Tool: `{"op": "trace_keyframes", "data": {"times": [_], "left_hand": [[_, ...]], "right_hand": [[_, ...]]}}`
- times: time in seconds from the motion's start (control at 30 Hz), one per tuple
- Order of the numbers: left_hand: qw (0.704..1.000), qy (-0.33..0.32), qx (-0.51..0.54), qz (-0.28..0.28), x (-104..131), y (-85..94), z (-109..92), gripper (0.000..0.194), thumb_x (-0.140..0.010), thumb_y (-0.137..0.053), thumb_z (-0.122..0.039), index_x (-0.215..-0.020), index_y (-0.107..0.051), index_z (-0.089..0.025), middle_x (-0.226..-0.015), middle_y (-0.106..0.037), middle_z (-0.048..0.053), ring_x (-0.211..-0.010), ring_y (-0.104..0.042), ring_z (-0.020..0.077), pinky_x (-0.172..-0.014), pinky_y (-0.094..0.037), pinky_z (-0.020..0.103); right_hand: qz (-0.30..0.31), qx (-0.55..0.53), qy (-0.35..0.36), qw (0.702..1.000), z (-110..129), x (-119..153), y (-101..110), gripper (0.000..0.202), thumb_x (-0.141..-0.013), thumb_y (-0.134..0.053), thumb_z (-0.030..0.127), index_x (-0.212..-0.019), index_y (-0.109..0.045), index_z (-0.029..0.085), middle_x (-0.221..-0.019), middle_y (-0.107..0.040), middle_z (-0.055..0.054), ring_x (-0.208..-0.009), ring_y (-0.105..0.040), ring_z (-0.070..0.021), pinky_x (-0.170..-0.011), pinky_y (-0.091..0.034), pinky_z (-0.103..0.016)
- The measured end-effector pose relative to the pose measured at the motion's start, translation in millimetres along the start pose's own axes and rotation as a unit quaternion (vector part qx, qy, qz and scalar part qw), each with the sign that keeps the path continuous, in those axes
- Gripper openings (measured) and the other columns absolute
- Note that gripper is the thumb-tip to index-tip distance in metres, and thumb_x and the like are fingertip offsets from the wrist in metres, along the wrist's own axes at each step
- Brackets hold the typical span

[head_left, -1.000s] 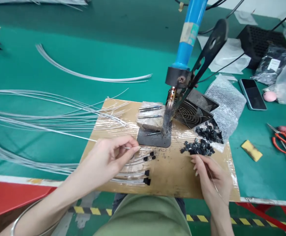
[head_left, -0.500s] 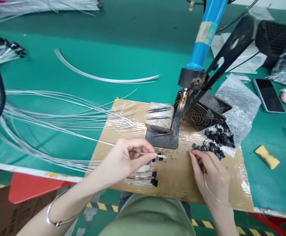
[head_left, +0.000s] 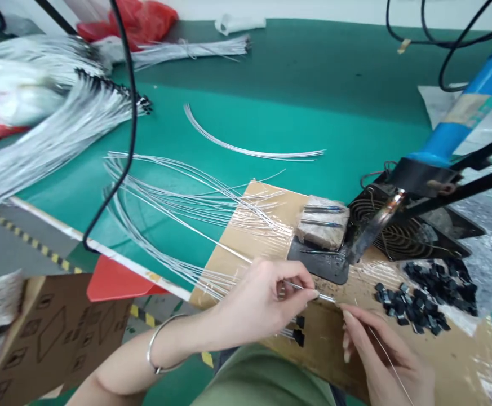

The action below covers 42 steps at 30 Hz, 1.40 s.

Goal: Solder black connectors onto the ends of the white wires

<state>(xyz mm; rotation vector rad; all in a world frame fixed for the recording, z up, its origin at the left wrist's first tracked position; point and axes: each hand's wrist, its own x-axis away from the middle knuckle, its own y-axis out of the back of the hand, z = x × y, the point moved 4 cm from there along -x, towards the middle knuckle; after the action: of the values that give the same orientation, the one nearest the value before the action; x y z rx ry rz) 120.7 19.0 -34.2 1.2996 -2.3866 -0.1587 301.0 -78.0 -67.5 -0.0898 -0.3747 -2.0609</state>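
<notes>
My left hand (head_left: 277,296) is closed, with thumb and forefinger pinching a thin white cable (head_left: 326,298) whose tip points right. Just beyond that tip, my right hand (head_left: 387,352) has its thumb and forefinger pressed together. A fine silvery wire (head_left: 383,347) runs through the right hand; whether its fingertips also touch the cable I cannot tell. Under my left wrist, cables with black ends (head_left: 298,337) lie on the cardboard (head_left: 326,366). Small black connectors (head_left: 415,309) are heaped right of my right hand.
A soldering iron with a blue handle (head_left: 478,107) leans down over a fan (head_left: 402,225). Beside it, a block (head_left: 324,232) holds several metal tips. Loose white cables (head_left: 178,208) spread left, and a black cord (head_left: 132,113) hangs in front. Bundled cables (head_left: 55,132) lie far left.
My view has swung left. My right hand has moved from the connector heap to the cable tip at my left fingers. The left hand still pinches the cable.
</notes>
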Motion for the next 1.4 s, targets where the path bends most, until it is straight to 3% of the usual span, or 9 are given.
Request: {"op": "trace_keyframes", "data": {"times": [0.13, 0.3, 0.43, 0.53, 0.6, 0.67, 0.93, 1.1, 1.4], "left_hand": [[1.000, -0.006, -0.013, -0.002, 1.1, -1.1, -0.7, 0.016, -0.093, -0.064, -0.028, -0.085, -0.073, -0.017, -0.065, -0.061, -0.002, -0.051, -0.039, 0.0085, -0.046, -0.028, 0.023], [1.000, -0.015, 0.017, -0.010, -1.0, -1.4, -3.7, 0.016, -0.091, -0.065, -0.026, -0.081, -0.073, -0.016, -0.068, -0.068, 0.000, -0.053, -0.041, 0.0083, -0.047, -0.029, 0.022], [1.000, -0.008, -0.003, -0.015, -2.2, -3.5, -1.7, 0.015, -0.090, -0.066, -0.027, -0.083, -0.073, -0.016, -0.069, -0.071, -0.001, -0.046, -0.030, 0.0062, -0.042, -0.021, 0.024], [1.000, -0.010, -0.008, -0.023, -1.8, -4.6, -0.5, 0.016, -0.091, -0.064, -0.027, -0.087, -0.076, -0.017, -0.075, -0.075, 0.001, -0.050, -0.043, 0.0085, -0.047, -0.030, 0.024], [1.000, -0.016, -0.001, -0.027, -1.1, -5.1, -0.1, 0.017, -0.092, -0.062, -0.026, -0.089, -0.078, -0.018, -0.080, -0.078, 0.002, -0.061, -0.057, 0.0123, -0.055, -0.040, 0.025], [0.999, -0.015, -0.001, -0.029, -0.4, -5.5, 0.8, 0.017, -0.092, -0.063, -0.026, -0.090, -0.078, -0.019, -0.082, -0.079, 0.003, -0.067, -0.063, 0.0145, -0.059, -0.043, 0.026], [0.999, -0.003, -0.025, -0.040, 0.9, -5.3, 1.9, 0.018, -0.093, -0.064, -0.031, -0.086, -0.078, -0.020, -0.070, -0.074, -0.001, -0.053, -0.047, 0.0107, -0.050, -0.033, 0.025], [1.000, -0.002, -0.019, -0.019, 0.9, -7.5, -1.9, 0.018, -0.093, -0.061, -0.027, -0.086, -0.075, -0.018, -0.075, -0.074, 0.001, -0.060, -0.057, 0.0118, -0.052, -0.039, 0.023], [0.998, -0.034, -0.038, -0.022, 2.9, -7.2, -5.1, 0.016, -0.094, -0.061, -0.023, -0.086, -0.074, -0.018, -0.073, -0.070, 0.000, -0.058, -0.052, 0.0098, -0.051, -0.039, 0.021]], "right_hand": [[-0.015, -0.032, -0.072, 0.997, -3.8, 3.3, -2.3, 0.028, -0.075, -0.087, 0.046, -0.087, -0.082, 0.021, -0.059, -0.065, 0.000, -0.047, -0.057, -0.0133, -0.047, -0.051, -0.023], [-0.005, -0.015, -0.019, 1.000, 1.6, 1.5, -3.2, 0.026, -0.077, -0.086, 0.045, -0.073, -0.079, 0.021, -0.055, -0.062, 0.000, -0.045, -0.054, -0.0137, -0.043, -0.047, -0.025], [-0.027, 0.000, -0.040, 0.999, -0.1, 3.1, -1.5, 0.028, -0.081, -0.083, 0.046, -0.085, -0.079, 0.019, -0.055, -0.063, 0.000, -0.045, -0.056, -0.0146, -0.043, -0.049, -0.024], [-0.041, -0.011, -0.070, 0.997, -2.5, 4.9, -0.6, 0.030, -0.080, -0.084, 0.048, -0.088, -0.079, 0.019, -0.055, -0.063, 0.001, -0.046, -0.056, -0.0126, -0.044, -0.049, -0.021], [-0.044, -0.021, -0.071, 0.996, -2.1, 4.9, -0.5, 0.031, -0.078, -0.086, 0.049, -0.086, -0.079, 0.020, -0.055, -0.063, 0.001, -0.047, -0.056, -0.0110, -0.045, -0.048, -0.019], [-0.046, -0.027, -0.062, 0.997, -0.8, 4.1, -0.4, 0.029, -0.078, -0.086, 0.049, -0.085, -0.080, 0.021, -0.056, -0.064, 0.001, -0.047, -0.056, -0.0104, -0.047, -0.048, -0.018], [-0.041, -0.017, -0.047, 0.998, 1.8, 2.6, 0.9, 0.026, -0.080, -0.084, 0.045, -0.085, -0.081, 0.020, -0.060, -0.066, 0.000, -0.050, -0.058, -0.0119, -0.049, -0.051, -0.021], [-0.038, -0.022, -0.052, 0.998, 2.4, 3.3, 0.2, 0.023, -0.081, -0.083, 0.044, -0.084, -0.080, 0.022, -0.060, -0.066, 0.001, -0.051, -0.057, -0.0092, -0.050, -0.049, -0.017], [-0.033, -0.016, -0.047, 0.998, 2.0, 2.3, 0.9, 0.024, -0.080, -0.083, 0.045, -0.082, -0.080, 0.022, -0.060, -0.066, 0.001, -0.050, -0.057, -0.0102, -0.048, -0.049, -0.018]]}}
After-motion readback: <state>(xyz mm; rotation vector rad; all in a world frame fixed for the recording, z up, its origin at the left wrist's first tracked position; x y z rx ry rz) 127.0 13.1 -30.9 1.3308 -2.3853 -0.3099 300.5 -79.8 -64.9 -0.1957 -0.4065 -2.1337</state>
